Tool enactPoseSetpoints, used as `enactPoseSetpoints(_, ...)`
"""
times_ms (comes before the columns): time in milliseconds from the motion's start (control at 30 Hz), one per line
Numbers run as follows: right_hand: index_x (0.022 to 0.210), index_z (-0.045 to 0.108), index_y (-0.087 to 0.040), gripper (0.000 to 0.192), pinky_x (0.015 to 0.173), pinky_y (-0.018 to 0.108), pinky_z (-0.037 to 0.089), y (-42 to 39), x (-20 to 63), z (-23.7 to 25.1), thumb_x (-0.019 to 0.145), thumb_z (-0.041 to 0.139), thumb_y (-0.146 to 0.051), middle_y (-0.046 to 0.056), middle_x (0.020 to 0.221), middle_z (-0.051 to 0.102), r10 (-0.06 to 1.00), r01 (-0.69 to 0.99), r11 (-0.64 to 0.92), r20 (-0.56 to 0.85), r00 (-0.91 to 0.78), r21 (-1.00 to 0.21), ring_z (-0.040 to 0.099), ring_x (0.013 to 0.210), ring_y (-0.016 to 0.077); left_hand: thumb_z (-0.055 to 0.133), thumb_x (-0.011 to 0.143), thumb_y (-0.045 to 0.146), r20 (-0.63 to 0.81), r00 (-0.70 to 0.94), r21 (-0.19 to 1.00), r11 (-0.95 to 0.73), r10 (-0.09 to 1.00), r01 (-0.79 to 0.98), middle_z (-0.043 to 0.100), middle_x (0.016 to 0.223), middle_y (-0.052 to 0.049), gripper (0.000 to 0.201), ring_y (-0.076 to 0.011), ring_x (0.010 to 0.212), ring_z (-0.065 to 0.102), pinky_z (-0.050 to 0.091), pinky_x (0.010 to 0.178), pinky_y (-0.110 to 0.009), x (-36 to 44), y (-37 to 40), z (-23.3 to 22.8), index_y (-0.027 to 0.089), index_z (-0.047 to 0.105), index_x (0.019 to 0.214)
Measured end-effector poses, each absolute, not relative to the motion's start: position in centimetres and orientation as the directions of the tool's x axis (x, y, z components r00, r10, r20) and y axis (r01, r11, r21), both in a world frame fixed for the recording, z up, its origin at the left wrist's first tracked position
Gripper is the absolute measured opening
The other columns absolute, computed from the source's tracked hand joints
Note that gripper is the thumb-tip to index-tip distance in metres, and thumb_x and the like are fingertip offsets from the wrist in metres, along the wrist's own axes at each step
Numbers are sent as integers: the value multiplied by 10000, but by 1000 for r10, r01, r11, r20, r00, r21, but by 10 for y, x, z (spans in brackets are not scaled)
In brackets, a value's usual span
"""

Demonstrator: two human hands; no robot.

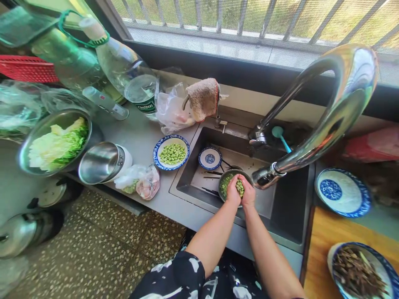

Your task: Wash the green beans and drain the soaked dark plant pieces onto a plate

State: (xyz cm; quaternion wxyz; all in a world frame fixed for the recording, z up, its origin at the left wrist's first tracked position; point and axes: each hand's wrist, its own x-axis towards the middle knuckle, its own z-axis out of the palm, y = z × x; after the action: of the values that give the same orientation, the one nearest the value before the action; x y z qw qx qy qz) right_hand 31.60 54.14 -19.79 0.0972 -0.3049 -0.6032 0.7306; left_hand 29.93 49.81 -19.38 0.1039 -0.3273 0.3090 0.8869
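Over the sink (289,216), the left hand (233,192) and right hand (248,193) cup a heap of green beans (240,187), grip closed around them, above a metal bowl (225,182). Beyond, a grey table (137,137) runs under a barred window. A curved tap (327,120) arches close by; a plate of beans (171,152) sits left.

Both hands (240,192) hide much of the small bowl (225,182). The lower-right dish (378,259) and lower-left pot (18,234) are cut off by frame edges.
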Motion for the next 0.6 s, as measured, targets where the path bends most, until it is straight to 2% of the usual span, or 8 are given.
enactPoseSetpoints(67,940,679,-163,378,875,311,456,541,318,-196,668,614,-418,81,1042,671,579,264,-66,-252,-776,-962,573,1018,218,708,619,332,-657,-748,373,-824,91,-427,699,925,-73,296,-181,924,640,450,890,-296,298,498,-191,142,691,845)
enactPoseSetpoints(133,934,688,-148,386,853,300,455,542,319,-192,700,575,-434,98,1037,672,633,298,27,-214,-744,-954,573,1012,223,733,600,347,-673,-725,307,-836,147,-455,698,876,-62,300,-170,887,646,455,874,-286,298,498,-188,144,688,816)
enactPoseSetpoints(200,901,698,-142,388,819,282,459,543,318,-188,720,547,-450,108,1000,683,665,331,67,-205,-718,-941,584,982,221,757,576,350,-687,-714,307,-835,138,-456,694,861,-57,316,-160,856,647,457,858,-280,301,499,-185,144,686,805)
enactPoseSetpoints(267,874,704,-145,391,784,266,465,543,319,-184,717,550,-467,106,961,693,685,350,80,-203,-699,-933,597,950,216,777,550,335,-676,-730,359,-822,96,-441,692,870,-60,334,-151,829,644,457,836,-271,305,500,-180,139,691,807)
enactPoseSetpoints(367,863,709,-153,397,763,271,477,537,321,-177,705,569,-489,97,939,700,694,335,49,-210,-689,-941,613,915,213,792,524,332,-650,-755,386,-821,81,-421,690,826,-62,340,-141,764,635,458,786,-261,309,495,-167,129,696,779)
enactPoseSetpoints(467,855,711,-147,367,815,302,475,514,312,-161,712,586,-462,93,949,697,657,268,-29,-221,-721,-963,619,906,208,794,521,332,-644,-763,375,-846,56,-379,686,764,-54,315,-132,716,627,460,748,-251,302,473,-141,126,692,737)
enactPoseSetpoints(600,838,710,-148,272,885,331,450,444,273,-120,713,630,-376,76,944,693,533,79,-187,-169,-829,-979,615,904,189,748,599,314,-558,-823,493,-839,-103,-229,696,830,-54,266,-134,761,633,467,758,-244,270,405,-96,132,697,786)
